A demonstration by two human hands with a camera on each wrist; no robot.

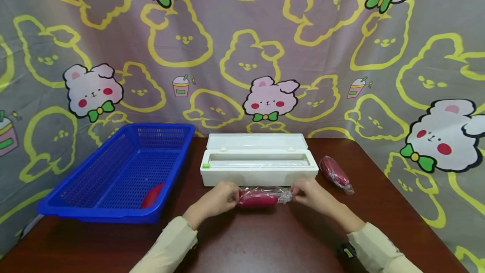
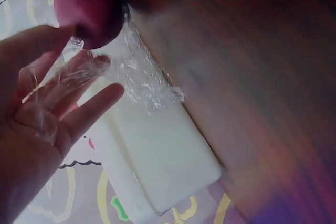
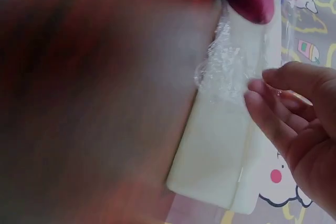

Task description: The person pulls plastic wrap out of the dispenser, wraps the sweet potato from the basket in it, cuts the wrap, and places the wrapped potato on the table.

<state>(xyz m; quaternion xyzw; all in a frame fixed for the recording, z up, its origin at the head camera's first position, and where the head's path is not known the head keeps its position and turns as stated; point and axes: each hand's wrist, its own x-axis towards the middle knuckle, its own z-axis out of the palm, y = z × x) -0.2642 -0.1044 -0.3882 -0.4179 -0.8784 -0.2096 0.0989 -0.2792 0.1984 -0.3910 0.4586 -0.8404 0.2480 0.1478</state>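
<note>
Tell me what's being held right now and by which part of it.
The clear film, by its ends: the left hand pinches it left of the red object, the right hand right of it.

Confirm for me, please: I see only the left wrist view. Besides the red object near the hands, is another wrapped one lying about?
Observer: Yes, a wrapped red object lies to the right of the white box.
Operator: Thank you. In my view the right hand is cut off. What is it doing?
Observer: It pinches the right end of the clear film.
Operator: Understood. Is anything red placed elsewhere?
Observer: Yes, one more red item lies inside the blue basket on the left.
</note>
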